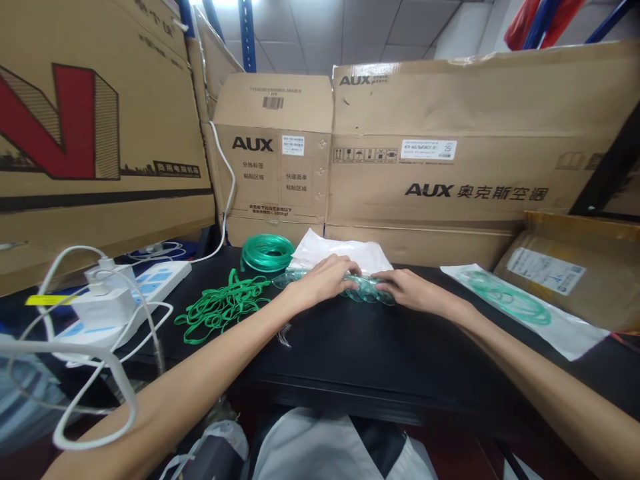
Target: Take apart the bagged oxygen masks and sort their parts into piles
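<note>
A row of clear, greenish plastic cup-like pieces [367, 291] lies near the back of the black table. My left hand [331, 276] reaches over the row from the left, its fingers curled onto the pieces. At the right end, my right hand [411, 289] pinches the row with thumb and fingers. Their exact kind is hard to make out, as my hands cover part of them. Directly behind lie white flat bags [345, 255]. To the left are a coil of green tubing [267, 253] and a tangled heap of green elastic bands [223, 307].
A white power strip [163, 277] with chargers and looping cables stands at left. Right of my hands lies a clear-fronted pouch [525, 303] holding green tubing, beside a taped carton [575, 267]. Cardboard panels [425, 193] wall the back. Thin metal strips [284, 335] lie on the black table [360, 353].
</note>
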The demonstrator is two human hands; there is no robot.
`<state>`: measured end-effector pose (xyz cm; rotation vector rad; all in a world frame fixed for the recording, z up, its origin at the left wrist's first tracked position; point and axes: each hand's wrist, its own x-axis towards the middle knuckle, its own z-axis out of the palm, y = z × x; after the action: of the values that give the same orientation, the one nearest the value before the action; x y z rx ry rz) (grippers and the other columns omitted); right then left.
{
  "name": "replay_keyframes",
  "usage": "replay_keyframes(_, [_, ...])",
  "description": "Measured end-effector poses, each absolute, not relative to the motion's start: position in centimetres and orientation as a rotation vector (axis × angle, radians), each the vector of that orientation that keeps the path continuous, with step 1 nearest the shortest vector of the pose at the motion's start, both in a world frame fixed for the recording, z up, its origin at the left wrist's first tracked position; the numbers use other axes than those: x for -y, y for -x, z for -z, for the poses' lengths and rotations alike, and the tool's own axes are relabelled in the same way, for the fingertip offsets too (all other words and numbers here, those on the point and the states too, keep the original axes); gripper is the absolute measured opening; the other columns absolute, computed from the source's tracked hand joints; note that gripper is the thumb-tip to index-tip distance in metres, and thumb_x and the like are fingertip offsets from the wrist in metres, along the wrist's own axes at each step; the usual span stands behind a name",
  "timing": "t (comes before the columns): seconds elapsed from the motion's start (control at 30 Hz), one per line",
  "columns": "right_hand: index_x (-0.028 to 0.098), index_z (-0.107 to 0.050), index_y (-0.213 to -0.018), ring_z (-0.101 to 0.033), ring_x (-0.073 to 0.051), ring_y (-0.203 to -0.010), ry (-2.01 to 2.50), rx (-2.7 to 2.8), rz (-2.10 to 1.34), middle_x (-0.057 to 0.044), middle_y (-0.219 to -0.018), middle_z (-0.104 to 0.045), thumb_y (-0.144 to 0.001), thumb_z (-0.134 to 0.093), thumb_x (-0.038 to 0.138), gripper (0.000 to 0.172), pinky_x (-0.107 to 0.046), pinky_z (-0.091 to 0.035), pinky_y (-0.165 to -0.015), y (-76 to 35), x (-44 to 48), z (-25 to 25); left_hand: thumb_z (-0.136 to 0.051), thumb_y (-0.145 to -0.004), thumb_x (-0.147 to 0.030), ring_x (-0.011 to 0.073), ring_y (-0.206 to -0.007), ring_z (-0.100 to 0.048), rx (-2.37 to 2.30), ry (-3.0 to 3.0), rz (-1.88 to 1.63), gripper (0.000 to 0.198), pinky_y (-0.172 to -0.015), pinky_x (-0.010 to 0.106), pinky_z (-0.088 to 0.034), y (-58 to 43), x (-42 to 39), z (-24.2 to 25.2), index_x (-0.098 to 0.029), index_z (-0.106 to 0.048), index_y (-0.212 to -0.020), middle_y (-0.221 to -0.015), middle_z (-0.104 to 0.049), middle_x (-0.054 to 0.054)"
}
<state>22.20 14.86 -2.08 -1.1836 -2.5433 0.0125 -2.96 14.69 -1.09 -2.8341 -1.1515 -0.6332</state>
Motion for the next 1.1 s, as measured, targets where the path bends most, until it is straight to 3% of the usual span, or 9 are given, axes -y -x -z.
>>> replay_keyframes(0.23, [0.019, -0.056, -0.147, -0.072, -0.033, -0.101, 1.252, 2.523, 0.272, -0.018, -0.112, -0.073, -0.106, -0.041, 0.03, 0.045, -0.04, -0.052, -0.088, -21.6, -12.9, 3.6, -0.06, -0.1, -0.031, 0.0274, -0.127, -0.056, 1.17, 2.814, 0.628, 0.028, -0.109, 0.038, -0.043, 2.7, -14.1, 0.9, -0.019, -0.065, -0.125, -0.126, -0.067, 0.009])
replay_keyframes(0.37, [0.015, -0.049, -0.152, -0.07, -0.034, -0.104, 1.248, 2.492, 0.381, -0.021, -0.119, -0.07, -0.107, -0.04, 0.029, 0.048, -0.045, -0.053, -0.092, -21.1, -12.1, 4.4, -0.058, -0.101, -0.032, 0.0282, -0.125, -0.058, 1.178, 2.787, 0.611, 0.028, -0.106, 0.04, -0.044, 2.5, -13.9, 0.9, -0.018, -0.065, -0.124, -0.126, -0.068, 0.01])
replay_keyframes(0.53, [0.017, -0.052, -0.15, -0.063, -0.039, -0.12, 1.232, 2.432, 0.453, -0.021, -0.137, -0.062, -0.105, -0.043, 0.031, 0.048, -0.053, -0.05, -0.1, -21.1, -10.3, 3.7, -0.061, -0.099, -0.03, 0.0293, -0.122, -0.06, 1.147, 2.776, 0.586, 0.031, -0.106, 0.041, -0.045, 2.4, -13.9, 0.4, -0.017, -0.067, -0.127, -0.126, -0.067, 0.012])
replay_keyframes(0.63, [0.022, -0.063, -0.141, -0.064, -0.036, -0.119, 1.286, 2.327, 0.436, -0.017, -0.138, -0.064, -0.106, -0.04, 0.038, 0.044, -0.05, -0.05, -0.102, -24.7, -8.1, 2.9, -0.059, -0.101, -0.033, 0.031, -0.132, -0.054, 1.121, 2.739, 0.677, 0.038, -0.113, 0.044, -0.04, 2.5, -12.3, -0.4, -0.017, -0.062, -0.136, -0.137, -0.061, 0.013])
replay_keyframes(0.73, [0.029, -0.076, -0.112, -0.07, -0.034, -0.108, 1.545, 2.081, 0.315, -0.01, -0.116, -0.077, -0.099, -0.051, 0.049, 0.035, -0.045, -0.05, -0.098, -32.2, -5.6, 2.7, -0.055, -0.104, -0.039, 0.0275, -0.136, -0.051, 1.047, 2.712, 0.909, 0.038, -0.116, 0.04, -0.037, 2.1, -8.9, -0.9, -0.023, -0.06, -0.138, -0.141, -0.06, 0.009])
replay_keyframes(0.8, [0.026, -0.077, -0.098, -0.073, -0.037, -0.094, 1.725, 1.928, 0.344, -0.018, -0.104, -0.078, -0.095, -0.052, 0.046, 0.032, -0.047, -0.051, -0.083, -38.3, -4.0, 3.0, -0.056, -0.103, -0.042, 0.0234, -0.128, -0.058, 1.0, 2.796, 1.015, 0.032, -0.112, 0.035, -0.041, 1.6, -6.1, -0.7, -0.026, -0.065, -0.13, -0.134, -0.066, 0.004])
replay_keyframes(0.9, [0.023, -0.076, -0.093, -0.073, -0.037, -0.077, 1.89, 1.805, 0.338, -0.024, -0.087, -0.075, -0.08, -0.059, 0.036, 0.025, -0.047, -0.048, -0.068, -46.2, -2.7, 4.0, -0.059, -0.102, -0.044, 0.0196, -0.113, -0.067, 0.958, 3.034, 0.971, 0.026, -0.102, 0.031, -0.047, 0.2, -2.6, 0.7, -0.029, -0.073, -0.119, -0.12, -0.073, -0.001])
replay_keyframes(1.0, [0.023, -0.077, -0.086, -0.072, -0.035, -0.077, 1.92, 1.792, 0.346, -0.026, -0.089, -0.072, -0.067, -0.058, 0.026, 0.028, -0.048, -0.05, -0.075, -50.6, -3.0, 5.4, -0.06, -0.102, -0.041, 0.0178, -0.104, -0.07, 0.905, 3.21, 0.884, 0.023, -0.095, 0.03, -0.049, -1.4, -1.2, 2.6, -0.029, -0.076, -0.113, -0.11, -0.076, -0.003])
replay_keyframes(1.1, [0.026, -0.078, -0.076, -0.073, -0.034, -0.085, 1.853, 1.84, 0.34, -0.026, -0.099, -0.072, -0.067, -0.06, 0.032, 0.021, -0.047, -0.051, -0.083, -51.5, -3.9, 6.5, -0.06, -0.102, -0.039, 0.0193, -0.104, -0.07, 0.894, 3.272, 0.881, 0.023, -0.095, 0.03, -0.049, -2.7, -1.4, 3.9, -0.027, -0.078, -0.109, -0.109, -0.077, -0.001])
